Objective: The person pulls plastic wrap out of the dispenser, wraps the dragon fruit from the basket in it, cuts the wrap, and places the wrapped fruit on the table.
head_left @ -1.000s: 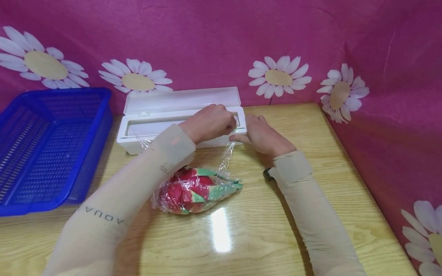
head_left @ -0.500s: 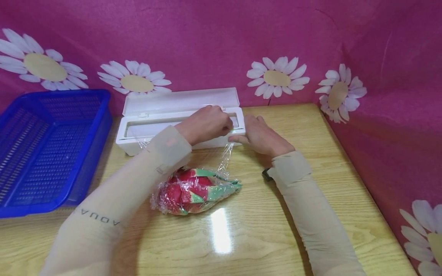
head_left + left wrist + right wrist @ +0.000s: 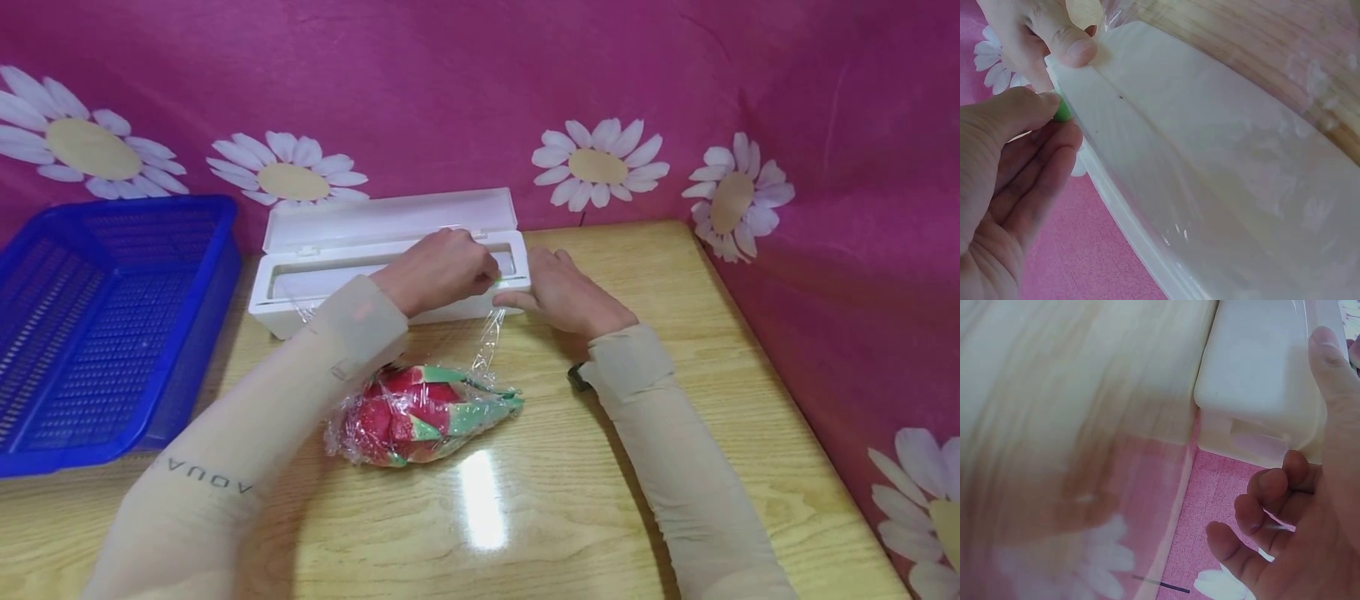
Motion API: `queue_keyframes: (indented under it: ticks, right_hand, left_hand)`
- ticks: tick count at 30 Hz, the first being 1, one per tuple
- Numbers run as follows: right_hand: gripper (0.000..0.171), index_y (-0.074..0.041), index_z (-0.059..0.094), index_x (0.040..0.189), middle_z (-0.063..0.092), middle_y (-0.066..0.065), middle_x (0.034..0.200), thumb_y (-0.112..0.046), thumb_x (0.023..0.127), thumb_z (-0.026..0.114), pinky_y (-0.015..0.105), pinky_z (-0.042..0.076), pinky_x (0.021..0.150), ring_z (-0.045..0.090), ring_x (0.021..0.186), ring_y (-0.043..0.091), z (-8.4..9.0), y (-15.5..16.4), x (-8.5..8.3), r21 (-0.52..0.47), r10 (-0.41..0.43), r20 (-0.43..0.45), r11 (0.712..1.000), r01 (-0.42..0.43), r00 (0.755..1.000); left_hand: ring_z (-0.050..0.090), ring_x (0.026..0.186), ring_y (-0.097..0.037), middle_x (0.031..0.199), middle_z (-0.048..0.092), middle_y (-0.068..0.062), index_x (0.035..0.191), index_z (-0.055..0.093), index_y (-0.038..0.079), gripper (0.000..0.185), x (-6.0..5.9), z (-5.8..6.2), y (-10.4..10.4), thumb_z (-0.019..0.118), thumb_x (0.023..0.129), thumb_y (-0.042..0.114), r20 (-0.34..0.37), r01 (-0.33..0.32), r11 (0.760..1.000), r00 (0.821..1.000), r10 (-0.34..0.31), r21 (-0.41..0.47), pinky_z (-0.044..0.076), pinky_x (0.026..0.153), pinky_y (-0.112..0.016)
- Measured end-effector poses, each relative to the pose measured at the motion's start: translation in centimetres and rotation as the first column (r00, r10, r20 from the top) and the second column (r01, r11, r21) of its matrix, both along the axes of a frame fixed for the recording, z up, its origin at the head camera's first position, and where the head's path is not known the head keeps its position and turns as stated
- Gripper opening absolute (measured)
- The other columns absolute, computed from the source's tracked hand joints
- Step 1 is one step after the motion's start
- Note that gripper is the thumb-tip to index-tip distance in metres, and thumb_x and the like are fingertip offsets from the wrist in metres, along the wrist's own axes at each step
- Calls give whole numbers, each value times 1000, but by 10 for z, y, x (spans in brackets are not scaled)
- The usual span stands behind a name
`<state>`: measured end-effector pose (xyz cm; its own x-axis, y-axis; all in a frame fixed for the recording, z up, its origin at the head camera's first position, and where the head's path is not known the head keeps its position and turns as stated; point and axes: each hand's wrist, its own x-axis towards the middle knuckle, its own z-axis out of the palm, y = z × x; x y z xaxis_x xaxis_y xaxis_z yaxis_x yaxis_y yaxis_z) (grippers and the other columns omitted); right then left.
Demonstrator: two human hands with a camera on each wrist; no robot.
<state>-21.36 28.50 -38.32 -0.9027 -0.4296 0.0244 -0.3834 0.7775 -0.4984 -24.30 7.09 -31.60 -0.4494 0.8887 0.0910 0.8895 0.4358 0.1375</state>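
A white cling film dispenser (image 3: 272, 310) stands at the back of the table with its lid raised. My left hand (image 3: 438, 271) reaches across to its front edge, near the right end. There the thumb and fingers pinch a small green slider (image 3: 1062, 111), as the left wrist view shows. My right hand (image 3: 564, 290) grips the dispenser's right end, its thumb on the front edge and its other fingers loosely bent by the end wall. Clear cling film (image 3: 489, 340) runs from the dispenser down to a red and green dragon fruit (image 3: 420, 417), which lies wrapped in film.
At the left of the table stands a blue plastic basket (image 3: 161, 408). A pink cloth (image 3: 450, 92) with white daisies hangs behind the wooden table (image 3: 585, 500) and along its right side.
My left hand has shifted slightly left along the dispenser's front edge. The right hand keeps its place at the end, and the dragon fruit lies where it was.
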Motion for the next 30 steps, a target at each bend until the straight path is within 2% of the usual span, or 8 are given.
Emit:
queue_keyframes:
  ticks: [5,16,21,24,30]
  right_hand:
    - [60,-15,52,147,56,9,143,-48,99,66,44,35,106,51,120,23,1,-2,-2,15,0,-2,1000,0,1000]
    - [65,-13,48,149,57,10,140,-50,99,65,42,35,106,52,116,24,3,-3,-1,30,-18,14,999,18,1000]
    - [66,-15,45,152,57,8,143,-49,99,65,42,35,105,52,118,22,2,-1,-2,20,-15,8,1000,15,1000]
    - [69,-13,45,152,56,10,139,-50,98,66,42,35,105,51,115,24,1,-1,0,20,-28,25,999,28,999]
    - [70,-14,43,154,55,10,144,-50,99,65,44,35,108,51,119,24,1,0,1,12,-25,22,1000,25,999]
  left_hand:
    - [47,61,-13,66,65,-3,80,77,10,22,0,1,-4,65,97,5,-14,2,1000,1000,-2,1,48,63,-28]
    - [52,63,-15,71,71,-5,82,78,8,18,1,-1,-15,68,96,6,-31,27,999,999,-26,30,54,67,-32]
    - [53,62,-14,70,70,-5,80,77,8,20,1,-2,-17,67,97,4,-8,31,999,1000,-31,41,54,66,-29]
    - [53,61,-14,69,69,-4,79,77,8,21,2,-3,-19,66,96,3,-4,25,999,1000,-25,35,54,66,-29]
    - [46,60,-13,63,60,-2,74,73,8,24,3,-3,-20,64,95,1,-9,11,1000,1000,-11,22,48,64,-29]
